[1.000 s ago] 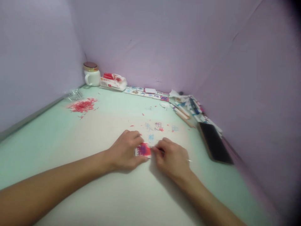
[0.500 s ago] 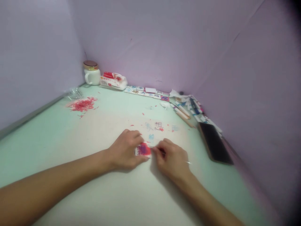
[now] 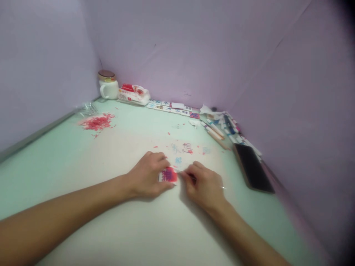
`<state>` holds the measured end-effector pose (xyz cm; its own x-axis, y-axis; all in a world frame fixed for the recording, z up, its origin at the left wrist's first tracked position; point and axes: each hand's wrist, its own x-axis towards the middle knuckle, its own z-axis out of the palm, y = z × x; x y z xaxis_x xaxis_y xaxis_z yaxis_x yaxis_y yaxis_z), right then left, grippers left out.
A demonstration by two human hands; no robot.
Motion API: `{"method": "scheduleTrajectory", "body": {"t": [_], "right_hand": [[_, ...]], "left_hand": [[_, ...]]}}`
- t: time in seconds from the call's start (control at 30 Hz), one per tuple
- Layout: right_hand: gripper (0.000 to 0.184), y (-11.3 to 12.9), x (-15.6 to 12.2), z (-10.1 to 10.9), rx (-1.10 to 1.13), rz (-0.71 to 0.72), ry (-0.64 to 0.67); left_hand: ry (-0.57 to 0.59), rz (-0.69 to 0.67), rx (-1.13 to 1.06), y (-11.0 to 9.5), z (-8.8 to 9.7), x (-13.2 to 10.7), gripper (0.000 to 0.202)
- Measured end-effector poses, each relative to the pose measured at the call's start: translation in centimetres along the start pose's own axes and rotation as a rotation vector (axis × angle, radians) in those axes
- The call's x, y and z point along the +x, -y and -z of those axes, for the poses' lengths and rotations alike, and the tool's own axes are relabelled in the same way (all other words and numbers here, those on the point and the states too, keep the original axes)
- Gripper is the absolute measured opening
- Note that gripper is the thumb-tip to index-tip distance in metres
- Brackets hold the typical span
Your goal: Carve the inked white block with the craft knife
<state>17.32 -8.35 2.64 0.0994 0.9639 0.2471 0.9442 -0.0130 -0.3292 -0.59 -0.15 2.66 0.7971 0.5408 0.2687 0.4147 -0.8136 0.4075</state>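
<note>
My left hand [image 3: 151, 175] grips a small white block [image 3: 169, 175] by its edges, thumb on the near side and fingers on the far side. The block's top is coloured red with purple marks, one side showing white cuts. In my right hand [image 3: 203, 183] is a thin carving tool [image 3: 179, 171], pinched between thumb and fingers. Its tip meets or nearly meets the block's right edge; its pale rear end pokes out behind the hand. Most of the tool is hidden by my fingers. Coloured characters [image 3: 186, 147] and red shavings [image 3: 155, 147] lie just beyond both hands.
A heap of red shavings [image 3: 98, 122] lies at the left, near a lidded white mug [image 3: 109, 89] and a wipes packet [image 3: 134, 95]. Character tiles [image 3: 173, 109] line the back wall. Markers [image 3: 215, 131] and a phone [image 3: 253, 168] lie along the right wall.
Almost nothing differs. The right hand has shifted very slightly, with the tool tip still at the block's right edge. The left hand keeps its hold.
</note>
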Motion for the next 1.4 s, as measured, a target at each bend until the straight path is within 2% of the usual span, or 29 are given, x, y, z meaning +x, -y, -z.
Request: {"method": "scheduleTrajectory", "body": {"t": [0.8,1.13,1.4], "right_hand": [[0.019,0.2,-0.4,0.2,0.010,-0.040,0.053],[0.020,0.2,-1.2,-0.2,0.026,-0.052,-0.009],[0.019,0.6,-1.2,0.4,0.017,-0.092,0.052]], "left_hand": [[-0.041,0.033,-0.016,-0.2,-0.2,-0.2,0.030],[-0.055,0.018,-0.049,-0.2,-0.2,-0.3,0.030],[-0.063,0.011,-0.067,-0.2,-0.2,-0.3,0.029]]}}
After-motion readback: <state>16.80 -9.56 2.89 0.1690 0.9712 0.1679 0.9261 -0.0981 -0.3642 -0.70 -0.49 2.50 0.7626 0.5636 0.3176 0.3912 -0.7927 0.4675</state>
